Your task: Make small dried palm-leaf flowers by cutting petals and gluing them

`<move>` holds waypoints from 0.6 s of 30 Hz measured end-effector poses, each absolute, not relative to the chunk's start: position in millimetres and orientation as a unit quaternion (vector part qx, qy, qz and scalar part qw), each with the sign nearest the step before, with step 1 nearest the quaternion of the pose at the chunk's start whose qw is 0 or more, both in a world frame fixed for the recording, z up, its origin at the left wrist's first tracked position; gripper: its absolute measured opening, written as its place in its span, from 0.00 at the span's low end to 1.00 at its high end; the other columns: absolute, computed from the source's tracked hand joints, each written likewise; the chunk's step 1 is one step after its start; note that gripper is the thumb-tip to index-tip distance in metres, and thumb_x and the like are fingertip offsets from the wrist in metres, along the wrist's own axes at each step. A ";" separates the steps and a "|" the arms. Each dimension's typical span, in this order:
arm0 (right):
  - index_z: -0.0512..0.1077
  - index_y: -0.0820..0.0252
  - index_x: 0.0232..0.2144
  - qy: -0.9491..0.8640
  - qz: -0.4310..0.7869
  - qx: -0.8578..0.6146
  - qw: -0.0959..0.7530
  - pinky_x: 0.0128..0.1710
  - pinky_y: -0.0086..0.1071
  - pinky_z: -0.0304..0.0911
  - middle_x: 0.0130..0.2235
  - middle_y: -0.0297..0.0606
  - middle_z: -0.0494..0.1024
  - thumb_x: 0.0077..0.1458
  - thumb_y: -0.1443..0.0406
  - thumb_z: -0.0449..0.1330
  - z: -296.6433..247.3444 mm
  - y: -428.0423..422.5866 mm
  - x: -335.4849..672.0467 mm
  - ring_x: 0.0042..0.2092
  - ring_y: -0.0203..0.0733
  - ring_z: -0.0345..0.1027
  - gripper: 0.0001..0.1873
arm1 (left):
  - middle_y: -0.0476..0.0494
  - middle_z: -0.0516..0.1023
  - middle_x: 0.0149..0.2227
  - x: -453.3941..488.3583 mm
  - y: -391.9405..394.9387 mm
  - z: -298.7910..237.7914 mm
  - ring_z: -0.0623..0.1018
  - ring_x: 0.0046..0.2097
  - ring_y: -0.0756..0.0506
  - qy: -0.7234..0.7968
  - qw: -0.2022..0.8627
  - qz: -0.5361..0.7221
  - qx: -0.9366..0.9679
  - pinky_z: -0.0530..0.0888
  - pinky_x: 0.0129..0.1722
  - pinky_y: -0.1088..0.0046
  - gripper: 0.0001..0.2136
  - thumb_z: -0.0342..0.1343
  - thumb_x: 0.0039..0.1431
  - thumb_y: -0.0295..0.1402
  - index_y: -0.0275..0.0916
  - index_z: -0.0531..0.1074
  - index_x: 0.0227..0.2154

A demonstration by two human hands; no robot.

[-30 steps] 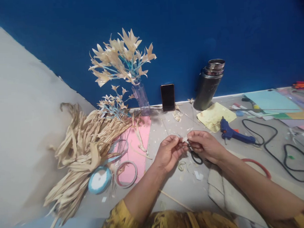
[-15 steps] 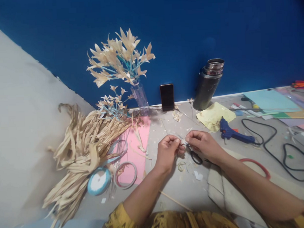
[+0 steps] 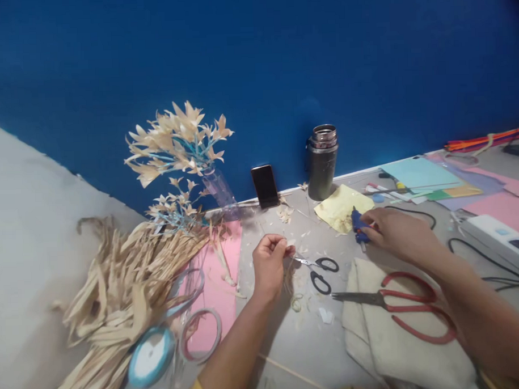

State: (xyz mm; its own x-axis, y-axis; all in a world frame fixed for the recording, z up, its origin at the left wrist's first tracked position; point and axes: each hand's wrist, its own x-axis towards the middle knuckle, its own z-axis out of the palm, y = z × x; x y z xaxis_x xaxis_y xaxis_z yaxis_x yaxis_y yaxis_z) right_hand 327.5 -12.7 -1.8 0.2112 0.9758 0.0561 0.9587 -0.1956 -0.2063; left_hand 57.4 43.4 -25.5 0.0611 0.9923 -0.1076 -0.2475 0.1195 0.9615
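Note:
My left hand (image 3: 271, 262) is closed in a pinch above the table, with a small pale piece (image 3: 290, 243) at its fingertips, too small to name surely. My right hand (image 3: 391, 232) is wrapped round the handle of a blue glue gun (image 3: 357, 225), whose nozzle end shows past the fingers beside a yellow paper (image 3: 344, 206). Small black-handled scissors (image 3: 316, 264) lie just right of my left hand. Under my right forearm, large red-handled scissors (image 3: 386, 299) rest on a folded cream cloth (image 3: 362, 333).
A plastic vase (image 3: 219, 187) with husk flowers (image 3: 176, 143), a phone (image 3: 265, 187) and an uncapped flask (image 3: 322, 164) stand along the blue wall. At left lie dried husks (image 3: 118, 290), ribbon spool (image 3: 151, 357) and tape roll (image 3: 200, 335). A cable and coloured sheets (image 3: 420, 174) are at right.
My right hand has left my left hand's fingertips, moved right and taken hold of the glue gun. My left hand keeps its pinch. Both scissors show more fully, and the view has shifted.

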 end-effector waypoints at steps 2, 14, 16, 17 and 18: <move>0.76 0.64 0.45 -0.624 0.007 -0.781 0.041 0.38 0.37 0.59 0.46 0.52 0.78 0.55 0.68 0.57 -18.0 -16.1 346.1 0.48 0.56 0.69 0.15 | 0.51 0.73 0.25 77.7 55.3 -25.6 0.80 0.30 0.48 0.425 0.611 0.522 0.417 0.77 0.37 0.71 0.10 0.66 0.50 0.34 0.36 0.71 0.27; 0.73 0.64 0.46 -0.623 0.002 -0.780 0.049 0.41 0.39 0.52 0.48 0.52 0.74 0.54 0.76 0.53 -42.1 -17.1 343.5 0.50 0.56 0.62 0.18 | 0.50 0.70 0.23 188.8 138.9 -64.2 0.79 0.28 0.48 0.448 0.624 0.449 0.456 0.77 0.24 0.75 0.12 0.67 0.48 0.30 0.36 0.66 0.25; 0.72 0.64 0.47 -0.620 0.014 -0.783 0.045 0.40 0.39 0.51 0.48 0.51 0.75 0.54 0.76 0.53 -40.3 -17.8 344.5 0.50 0.55 0.63 0.19 | 0.51 0.70 0.23 189.6 145.2 -70.0 0.79 0.27 0.48 0.463 0.621 0.444 0.450 0.77 0.24 0.75 0.12 0.67 0.47 0.30 0.36 0.66 0.25; 0.72 0.64 0.47 -0.619 0.020 -0.784 0.041 0.40 0.38 0.51 0.47 0.51 0.75 0.54 0.76 0.53 -40.1 -17.9 345.0 0.49 0.55 0.63 0.19 | 0.50 0.70 0.23 189.1 147.0 -72.3 0.80 0.27 0.48 0.466 0.621 0.443 0.448 0.77 0.24 0.74 0.13 0.67 0.47 0.30 0.36 0.66 0.26; 0.72 0.64 0.48 -0.616 0.023 -0.786 0.038 0.39 0.38 0.51 0.47 0.51 0.75 0.55 0.77 0.53 -40.2 -17.8 345.4 0.49 0.54 0.64 0.19 | 0.50 0.71 0.24 188.4 148.2 -74.3 0.80 0.28 0.47 0.467 0.621 0.443 0.447 0.78 0.25 0.74 0.13 0.68 0.48 0.30 0.36 0.66 0.26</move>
